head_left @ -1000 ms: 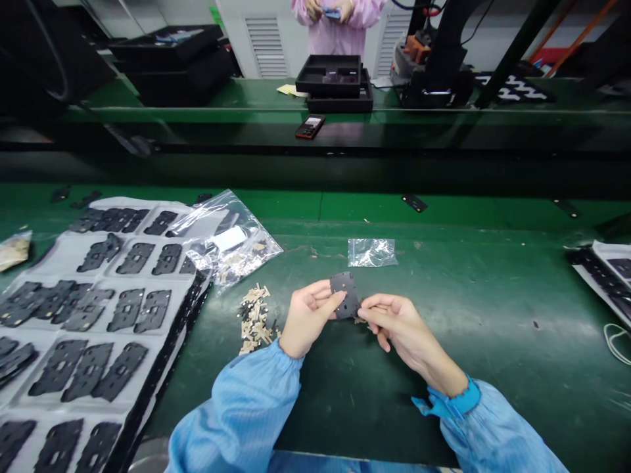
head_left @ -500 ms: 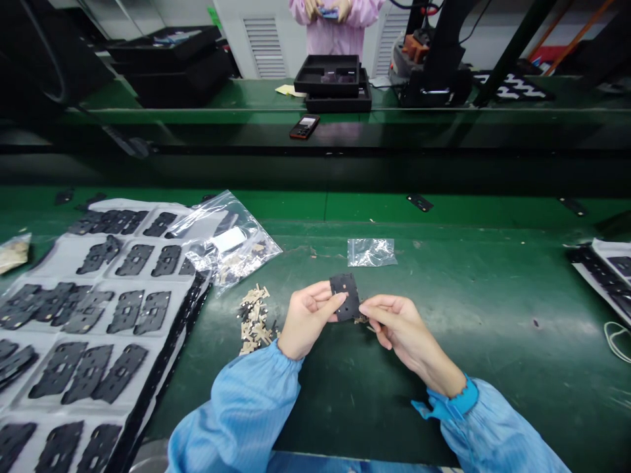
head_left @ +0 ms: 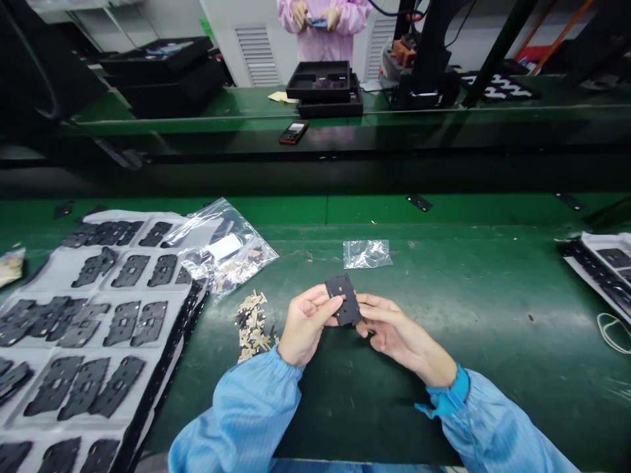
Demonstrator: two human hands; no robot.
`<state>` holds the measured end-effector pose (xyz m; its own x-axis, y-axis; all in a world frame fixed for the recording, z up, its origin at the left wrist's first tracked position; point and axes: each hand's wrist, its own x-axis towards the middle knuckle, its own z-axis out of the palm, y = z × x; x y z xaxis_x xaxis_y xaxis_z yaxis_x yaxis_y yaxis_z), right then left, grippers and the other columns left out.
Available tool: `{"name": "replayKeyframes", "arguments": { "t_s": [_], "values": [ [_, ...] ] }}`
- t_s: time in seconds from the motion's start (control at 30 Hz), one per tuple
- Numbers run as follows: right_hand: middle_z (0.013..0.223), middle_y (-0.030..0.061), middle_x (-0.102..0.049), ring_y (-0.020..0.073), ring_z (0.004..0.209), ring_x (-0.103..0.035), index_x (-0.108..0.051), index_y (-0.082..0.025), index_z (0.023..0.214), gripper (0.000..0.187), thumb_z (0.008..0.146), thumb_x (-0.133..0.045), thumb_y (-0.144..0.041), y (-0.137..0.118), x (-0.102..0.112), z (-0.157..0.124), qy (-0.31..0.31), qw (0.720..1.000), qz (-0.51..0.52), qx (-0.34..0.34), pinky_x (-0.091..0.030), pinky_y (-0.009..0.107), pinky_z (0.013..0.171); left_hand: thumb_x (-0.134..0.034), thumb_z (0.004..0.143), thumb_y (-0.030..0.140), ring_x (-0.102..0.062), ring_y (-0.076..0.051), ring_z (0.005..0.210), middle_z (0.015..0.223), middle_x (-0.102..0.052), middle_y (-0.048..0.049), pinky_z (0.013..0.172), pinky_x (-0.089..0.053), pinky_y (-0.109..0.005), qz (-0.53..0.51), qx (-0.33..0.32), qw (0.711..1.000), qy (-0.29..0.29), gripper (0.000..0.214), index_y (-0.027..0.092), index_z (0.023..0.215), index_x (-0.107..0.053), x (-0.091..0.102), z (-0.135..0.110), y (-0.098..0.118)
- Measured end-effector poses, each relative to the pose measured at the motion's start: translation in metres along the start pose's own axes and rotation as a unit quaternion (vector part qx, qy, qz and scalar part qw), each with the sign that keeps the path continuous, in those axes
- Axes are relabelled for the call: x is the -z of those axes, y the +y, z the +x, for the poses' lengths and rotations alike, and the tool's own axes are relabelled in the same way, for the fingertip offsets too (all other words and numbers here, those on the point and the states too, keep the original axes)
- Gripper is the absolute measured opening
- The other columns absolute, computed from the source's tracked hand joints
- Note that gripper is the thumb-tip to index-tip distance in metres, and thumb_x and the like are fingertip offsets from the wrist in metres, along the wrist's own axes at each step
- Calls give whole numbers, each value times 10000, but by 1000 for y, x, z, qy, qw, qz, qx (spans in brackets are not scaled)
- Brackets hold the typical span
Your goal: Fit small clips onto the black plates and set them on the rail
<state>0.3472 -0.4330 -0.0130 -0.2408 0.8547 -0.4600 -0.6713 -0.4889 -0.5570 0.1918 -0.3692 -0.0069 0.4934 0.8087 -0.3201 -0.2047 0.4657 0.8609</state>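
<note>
Pinching a black perforated plate (head_left: 344, 300) from both sides, the left hand (head_left: 306, 326) presses its thumb on the plate's face while the right hand (head_left: 397, 330) closes its fingers on the opposite edge. The plate sits above the green workbench (head_left: 434, 289), held between the hands, and both blue sleeves (head_left: 236, 420) are cuffed at the wrists.

Just left of the left hand lies a loose pile of small beige tabs (head_left: 252, 326). Beyond it, a clear plastic bag of similar tabs (head_left: 224, 256) overlaps the corner of a white backing sheet (head_left: 44, 289) laid out with rows of black parts. A small clear bag (head_left: 367, 254) lies ahead of the hands, and another sheet of black parts (head_left: 596, 266) sits at the right edge.

Across the gap, a co-worker in a pink smock (head_left: 323, 39) stands behind stacked black trays (head_left: 324, 89). A phone (head_left: 293, 132) rests on the far bench's edge. The white label (head_left: 225, 246) on the bag shows no readable writing.
</note>
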Motion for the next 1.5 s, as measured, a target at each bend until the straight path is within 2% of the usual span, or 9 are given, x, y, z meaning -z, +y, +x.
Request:
{"name": "replayKeyframes", "arguments": {
  "t_s": [0.1,0.23,0.33,0.47,0.6,0.93,1.23,1.37,1.5],
  "values": [
    [893,42,-593,139,751,-614,-608,-196,1020,252,802,-621,-323,1,-3,-1,-21,998,-2,61,-535,189,512,-659,761,194,-658,-157,819,906,-687,-59,698,-541,-236,-32,-29,999,13,186,131,924,-596,-3,-1,-3],
    [883,38,-624,167,821,-629,-603,-179,980,232,768,-672,-246,6,-9,-2,26,986,-81,142,-568,272,640,-617,793,164,-598,-173,994,1026,-636,-58,862,-482,-286,-46,-58,997,-5,97,149,880,-576,-6,-3,-8],
    [742,20,-629,127,687,-628,-636,-152,910,160,781,-660,-244,9,-8,0,85,966,-134,206,-560,238,600,-634,774,148,-574,-175,1012,1025,-614,-58,906,-443,-296,18,-104,994,-26,78,146,768,-556,-6,-3,-9],
    [748,14,-599,114,603,-623,-681,-154,832,121,748,-685,-242,7,-6,2,122,934,-201,268,-558,228,536,-614,789,155,-580,-165,956,989,-589,-68,875,-456,-286,128,-192,973,-20,150,152,938,-601,-4,-4,-6],
    [751,9,-567,122,598,-632,-706,-169,799,86,742,-683,-230,7,-8,1,109,920,-249,283,-570,244,538,-595,800,148,-587,-144,846,909,-561,-57,746,-490,-247,182,-232,955,-12,112,151,902,-641,-2,-3,-5],
    [743,15,-558,133,586,-637,-712,-172,832,103,777,-649,-232,10,-7,-2,101,899,-304,299,-575,274,554,-602,781,111,-570,-139,762,810,-573,-47,669,-474,-250,253,-271,929,13,47,149,802,-621,3,-3,-11],
    [753,21,-546,132,586,-621,-711,-173,850,134,802,-622,-260,7,-8,-4,88,888,-339,297,-571,285,564,-608,785,159,-584,-139,784,839,-581,-55,690,-494,-240,198,-211,957,-18,59,147,822,-652,0,-4,-1],
    [736,27,-557,133,589,-596,-710,-187,873,156,843,-566,-239,3,-8,-9,86,847,-410,326,-537,279,548,-638,764,170,-591,-156,769,791,-608,-57,695,-495,-265,213,-213,953,-19,43,149,777,-673,2,-3,1],
    [701,26,-558,135,617,-560,-691,-192,867,196,872,-497,-163,-1,-6,-12,91,769,-514,368,-468,270,577,-642,757,144,-600,-168,770,786,-643,-63,717,-488,-293,255,-240,936,-33,63,160,789,-693,5,-4,2]
  ]
}}
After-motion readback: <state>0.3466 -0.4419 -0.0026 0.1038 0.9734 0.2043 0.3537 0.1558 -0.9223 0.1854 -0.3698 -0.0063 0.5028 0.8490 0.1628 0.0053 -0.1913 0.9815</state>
